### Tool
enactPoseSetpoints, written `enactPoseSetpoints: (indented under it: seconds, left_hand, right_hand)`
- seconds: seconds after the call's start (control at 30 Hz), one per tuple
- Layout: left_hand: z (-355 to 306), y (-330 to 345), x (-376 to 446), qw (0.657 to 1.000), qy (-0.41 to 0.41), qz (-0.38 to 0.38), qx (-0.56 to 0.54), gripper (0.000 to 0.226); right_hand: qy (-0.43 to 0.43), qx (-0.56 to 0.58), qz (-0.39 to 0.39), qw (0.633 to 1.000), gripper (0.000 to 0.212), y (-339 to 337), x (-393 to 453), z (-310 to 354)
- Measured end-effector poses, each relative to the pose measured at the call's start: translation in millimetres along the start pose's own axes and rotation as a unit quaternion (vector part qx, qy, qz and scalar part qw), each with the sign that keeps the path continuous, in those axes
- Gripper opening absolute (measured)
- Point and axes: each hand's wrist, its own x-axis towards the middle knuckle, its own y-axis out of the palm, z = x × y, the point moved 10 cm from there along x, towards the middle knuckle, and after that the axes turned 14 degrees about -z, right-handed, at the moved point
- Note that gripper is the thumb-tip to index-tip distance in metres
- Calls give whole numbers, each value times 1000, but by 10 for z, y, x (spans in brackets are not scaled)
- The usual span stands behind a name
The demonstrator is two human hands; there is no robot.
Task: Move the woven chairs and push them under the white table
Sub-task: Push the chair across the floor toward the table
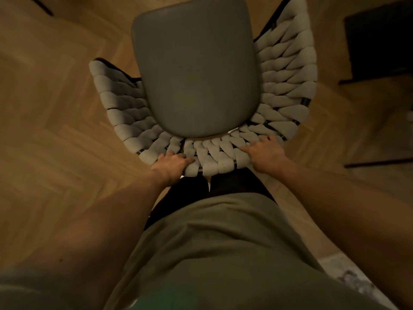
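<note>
Hands [172, 163] on woven chair [288, 86] rim

One head-worn wide-angle camera looks almost straight down the person's front, close over the chair [196, 86] and the floor [55, 130]. Beyond the fingers [267, 139] the seat fills the upper middle; below them come the forearms and shirt [212, 242]. The edges bend and blur.

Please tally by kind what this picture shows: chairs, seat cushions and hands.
Woven chair: 1
Grey seat cushion: 1
Hands on the chair's back rim: 2, left hand and right hand
Total: 4
</note>
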Motion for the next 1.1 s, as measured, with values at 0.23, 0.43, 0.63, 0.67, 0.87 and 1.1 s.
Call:
enactPoseSetpoints:
  seconds: [0.23,0.43,0.63,0.67,0.87,1.1]
  left_hand:
    - [299,-341,199,993,74,19,90,75]
    - [444,-683,418,975,129,60,168,65]
    - [570,-1013,668,950,208,58,225,63]
    - [595,-1060,722,944,221,59,238,63]
    - [772,-1396,1067,895,297,76,324,64]
    - [910,-1820,1415,833,377,86,396,71]
  right_hand:
    - [89,81,-1,993,48,37,3,161]
    - [152,156,-9,976,51,-25,-7,298]
    - [233,229,10,945,54,-32,46,474]
    - [246,239,13,939,54,-46,60,506]
    - [330,313,27,890,54,-197,208,793]
    - [412,378,21,829,52,-517,475,1052]
